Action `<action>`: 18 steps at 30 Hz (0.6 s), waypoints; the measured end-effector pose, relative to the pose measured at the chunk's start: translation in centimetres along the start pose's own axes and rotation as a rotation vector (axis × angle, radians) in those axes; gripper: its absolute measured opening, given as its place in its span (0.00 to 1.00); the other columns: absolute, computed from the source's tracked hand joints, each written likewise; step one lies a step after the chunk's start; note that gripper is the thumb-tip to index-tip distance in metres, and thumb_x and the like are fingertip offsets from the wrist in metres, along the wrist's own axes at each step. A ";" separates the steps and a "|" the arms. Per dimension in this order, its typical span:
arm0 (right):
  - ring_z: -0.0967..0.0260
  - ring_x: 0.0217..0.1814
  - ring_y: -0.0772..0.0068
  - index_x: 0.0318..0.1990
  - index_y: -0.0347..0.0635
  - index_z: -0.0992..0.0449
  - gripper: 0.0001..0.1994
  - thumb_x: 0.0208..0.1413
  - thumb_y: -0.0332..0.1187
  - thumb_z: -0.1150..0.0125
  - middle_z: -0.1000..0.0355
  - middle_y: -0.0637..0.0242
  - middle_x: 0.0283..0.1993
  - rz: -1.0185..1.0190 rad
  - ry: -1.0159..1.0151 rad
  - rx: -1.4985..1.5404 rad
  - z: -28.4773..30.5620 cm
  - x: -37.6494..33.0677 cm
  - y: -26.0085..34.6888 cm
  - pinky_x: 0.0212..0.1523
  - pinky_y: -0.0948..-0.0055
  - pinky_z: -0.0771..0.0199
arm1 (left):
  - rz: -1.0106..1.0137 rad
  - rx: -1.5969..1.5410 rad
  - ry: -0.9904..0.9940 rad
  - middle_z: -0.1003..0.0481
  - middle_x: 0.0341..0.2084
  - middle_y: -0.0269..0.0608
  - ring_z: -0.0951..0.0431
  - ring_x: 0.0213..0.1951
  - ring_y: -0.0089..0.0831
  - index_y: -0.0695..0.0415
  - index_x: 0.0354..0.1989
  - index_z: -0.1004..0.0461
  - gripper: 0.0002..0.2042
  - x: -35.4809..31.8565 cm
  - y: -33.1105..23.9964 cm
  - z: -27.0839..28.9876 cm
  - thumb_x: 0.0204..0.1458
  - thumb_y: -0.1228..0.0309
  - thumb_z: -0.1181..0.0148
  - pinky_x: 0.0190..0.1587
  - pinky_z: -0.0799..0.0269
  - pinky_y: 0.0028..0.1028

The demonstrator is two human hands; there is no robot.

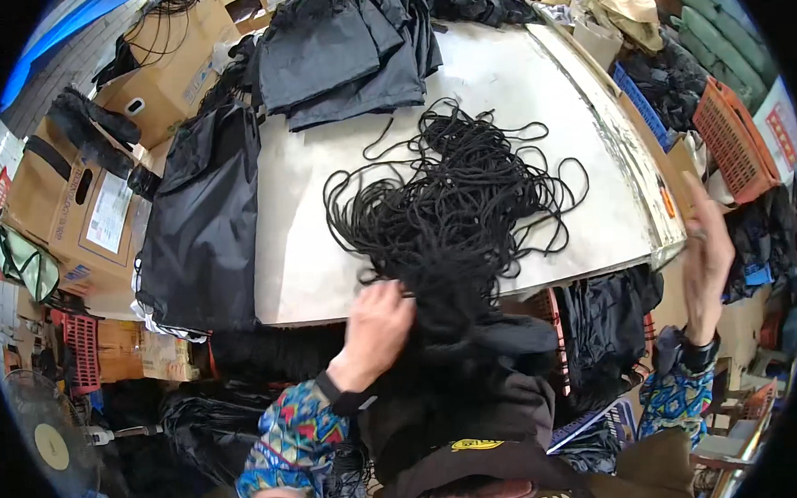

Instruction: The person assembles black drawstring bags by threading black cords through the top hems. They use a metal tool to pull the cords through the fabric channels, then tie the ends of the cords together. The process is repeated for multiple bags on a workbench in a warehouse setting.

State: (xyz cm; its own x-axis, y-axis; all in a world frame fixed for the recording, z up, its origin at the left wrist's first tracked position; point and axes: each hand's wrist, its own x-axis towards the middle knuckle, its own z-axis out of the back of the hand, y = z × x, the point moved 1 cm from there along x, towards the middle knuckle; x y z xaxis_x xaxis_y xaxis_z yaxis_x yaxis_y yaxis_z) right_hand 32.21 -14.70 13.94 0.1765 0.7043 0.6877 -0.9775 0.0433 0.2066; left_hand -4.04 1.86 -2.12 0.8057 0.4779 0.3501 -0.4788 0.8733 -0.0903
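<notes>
A big tangled heap of black cords (468,191) lies on the white tabletop (304,245), some of it hanging over the near edge toward my lap. At that edge my left hand (377,329) is closed, its fingers curled together on a black cord at the heap's left side. My right hand (709,242) is raised far to the right, just past the table's right corner. Its fingers are stretched out, and I see nothing held in them. Flat black fabric bags (334,58) are stacked behind the cords.
More black fabric (203,223) drapes over the table's left side, beside cardboard boxes (86,211). An orange crate (735,141) stands at the far right. Below the table edge are folded black bags (610,328) in a red basket. A fan (53,447) stands at the lower left.
</notes>
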 end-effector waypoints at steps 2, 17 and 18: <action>0.32 0.41 0.64 0.58 0.45 0.33 0.22 0.54 0.20 0.47 0.31 0.57 0.42 -0.040 0.172 -0.053 -0.9 -0.1 2.0 0.43 0.72 0.32 | 0.061 -0.200 0.021 0.29 0.29 0.46 0.26 0.35 0.43 0.63 0.40 0.30 0.13 5.8 -2.0 1.4 0.43 0.80 0.47 0.32 0.31 0.37; 0.45 0.24 0.89 0.54 0.37 0.29 0.16 0.58 0.25 0.50 0.30 0.74 0.28 -0.893 0.513 0.645 0.3 -6.7 -4.5 0.22 0.87 0.45 | 0.242 -0.768 0.828 0.24 0.34 0.41 0.29 0.38 0.23 0.65 0.46 0.29 0.17 11.0 5.2 11.9 0.54 0.64 0.41 0.44 0.32 0.24; 0.44 0.24 0.88 0.54 0.37 0.28 0.17 0.56 0.23 0.51 0.29 0.73 0.28 -0.748 0.559 0.576 0.1 -6.7 -5.0 0.23 0.86 0.44 | 0.368 -0.805 0.830 0.23 0.30 0.42 0.28 0.35 0.21 0.66 0.43 0.27 0.15 9.3 5.0 12.8 0.51 0.69 0.39 0.41 0.31 0.23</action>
State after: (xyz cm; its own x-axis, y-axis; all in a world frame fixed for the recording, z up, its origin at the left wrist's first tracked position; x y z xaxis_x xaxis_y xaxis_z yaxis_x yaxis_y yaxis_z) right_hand 35.91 -19.68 8.39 0.4833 0.8659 -0.1293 -0.4190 0.3585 0.8342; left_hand -3.42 9.43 12.62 0.7868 0.3672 -0.4961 -0.6100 0.3402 -0.7157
